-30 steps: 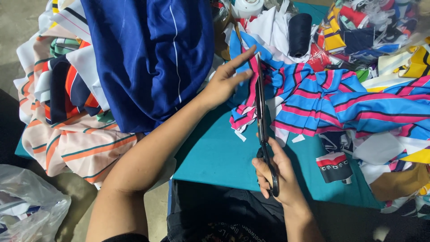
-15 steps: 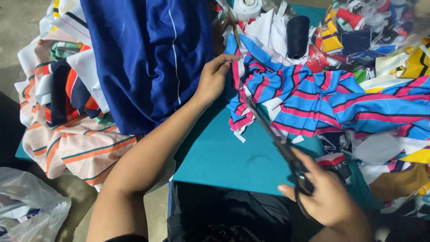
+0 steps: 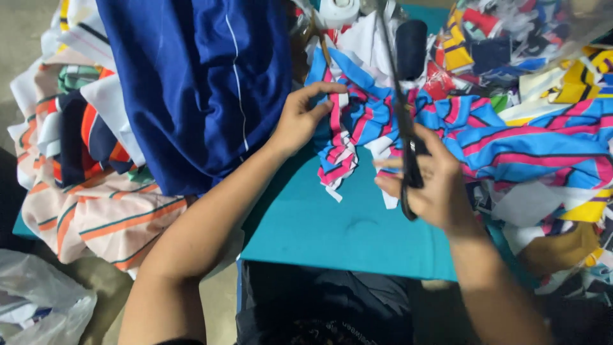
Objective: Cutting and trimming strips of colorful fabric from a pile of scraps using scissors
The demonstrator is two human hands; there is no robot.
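- Two hands at work: your left hand [image 3: 305, 121] pinches the edge of the striped pink-and-blue fabric [image 3: 357, 121] on the teal tabletop [image 3: 332, 230].
- Your right hand [image 3: 428, 185] is closed around black scissors [image 3: 402, 121], blades pointing away over the cloth.
- Judged step: lining up a cut; next calls for taut cloth between the blades.

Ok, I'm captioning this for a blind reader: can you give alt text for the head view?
A right hand holds black scissors over blue-and-pink striped fabric, which the left hand grips, on a teal table. Navy cloth and mixed fabric scraps lie around it.
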